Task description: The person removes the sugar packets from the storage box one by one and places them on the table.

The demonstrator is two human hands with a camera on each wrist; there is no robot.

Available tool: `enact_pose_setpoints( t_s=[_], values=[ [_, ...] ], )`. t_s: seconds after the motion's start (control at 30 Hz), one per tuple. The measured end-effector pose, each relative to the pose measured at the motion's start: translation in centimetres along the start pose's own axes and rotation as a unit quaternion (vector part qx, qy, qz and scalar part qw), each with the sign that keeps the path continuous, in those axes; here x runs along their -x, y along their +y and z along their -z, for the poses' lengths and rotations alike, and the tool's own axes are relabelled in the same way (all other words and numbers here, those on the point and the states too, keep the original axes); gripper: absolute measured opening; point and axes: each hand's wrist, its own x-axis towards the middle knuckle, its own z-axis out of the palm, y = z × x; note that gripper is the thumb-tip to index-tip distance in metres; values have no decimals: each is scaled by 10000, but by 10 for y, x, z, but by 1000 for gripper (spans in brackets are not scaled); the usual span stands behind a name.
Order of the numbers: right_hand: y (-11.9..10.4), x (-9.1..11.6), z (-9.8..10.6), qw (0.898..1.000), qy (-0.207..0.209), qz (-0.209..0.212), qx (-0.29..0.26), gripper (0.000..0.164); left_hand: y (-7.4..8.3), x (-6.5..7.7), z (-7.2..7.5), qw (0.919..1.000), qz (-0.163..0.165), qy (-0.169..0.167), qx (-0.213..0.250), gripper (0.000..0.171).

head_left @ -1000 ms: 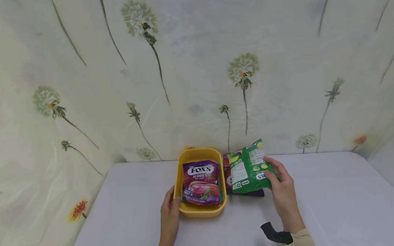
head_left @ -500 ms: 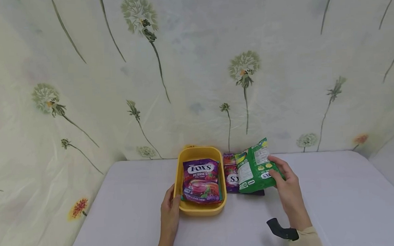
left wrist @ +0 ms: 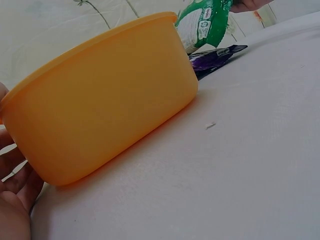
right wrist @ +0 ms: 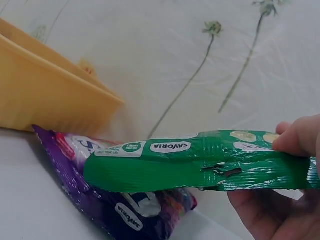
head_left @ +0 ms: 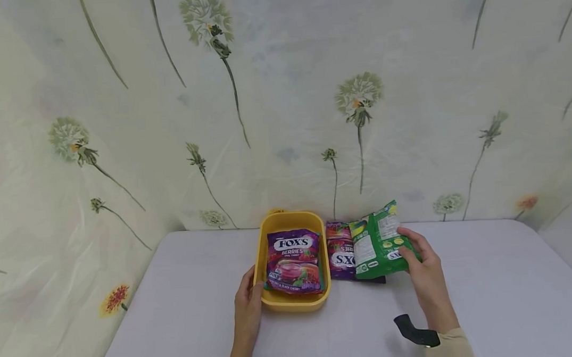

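A yellow plastic tub (head_left: pixel 296 307) stands on the table with a purple Fox's Berries candy bag (head_left: pixel 294 260) lying face up inside. Along the tub's left side my left hand (head_left: pixel 248 305) holds it, thumb at the rim and fingers against the outer wall. My right hand (head_left: pixel 426 271) pinches a green Fox's candy bag (head_left: pixel 380 243) by its right end, between thumb and fingers. That bag is tilted above another purple Fox's bag (head_left: pixel 341 258) beside the tub, hiding part of it. In the right wrist view the green bag (right wrist: pixel 145 170) shows edge-on.
A white-covered table (head_left: pixel 200 289) carries everything. Behind it hangs a flower-patterned curtain (head_left: pixel 283 120), close to the tub's far end. A black strap piece (head_left: pixel 414 332) juts from the right wrist. A small white scrap (left wrist: pixel 210 125) lies on the table near the tub.
My right hand has shifted right with the green bag, uncovering more of the purple bag below it. The left hand and the tub stay in place.
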Motion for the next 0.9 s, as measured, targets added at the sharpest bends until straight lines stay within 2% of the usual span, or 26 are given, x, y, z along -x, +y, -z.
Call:
enact_pose_setpoints(
  t_s=[0.3,0.57,0.9],
  values=[
    [5,-3,13,9992,95,-56,394,43,1,0,-1,10000,-33,-12,4,42],
    [6,-4,17,9977,159,-147,642,43,2,0,-1,10000,15,38,1,41],
    [8,-6,23,9903,310,-389,1300,44,2,0,0,10000,86,17,-13,42]
  ],
)
